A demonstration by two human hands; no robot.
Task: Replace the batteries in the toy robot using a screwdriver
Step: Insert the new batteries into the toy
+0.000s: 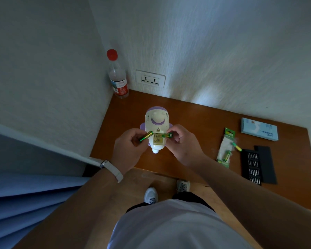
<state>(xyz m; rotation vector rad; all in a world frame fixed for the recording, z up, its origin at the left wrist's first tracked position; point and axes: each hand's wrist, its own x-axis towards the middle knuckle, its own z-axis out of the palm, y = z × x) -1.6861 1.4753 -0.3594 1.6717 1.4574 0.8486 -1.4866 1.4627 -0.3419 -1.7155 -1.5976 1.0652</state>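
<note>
A white and purple toy robot (157, 121) lies on its front on the brown table (196, 119), its battery compartment (158, 139) uncovered. My left hand (128, 146) pinches a green and gold battery (146, 136) just left of the compartment. My right hand (180, 142) pinches a second green battery (167, 135) at the compartment's right edge. Both hands hover right over the toy's back. No screwdriver shows in either hand.
An opened battery pack (226, 148) with one battery inside and a loose battery (237, 147) lie to the right. Beyond them are a black screwdriver bit case (258, 164) and a light blue box (258, 129). A red-capped bottle (118, 76) stands in the corner beside a wall socket (150, 79).
</note>
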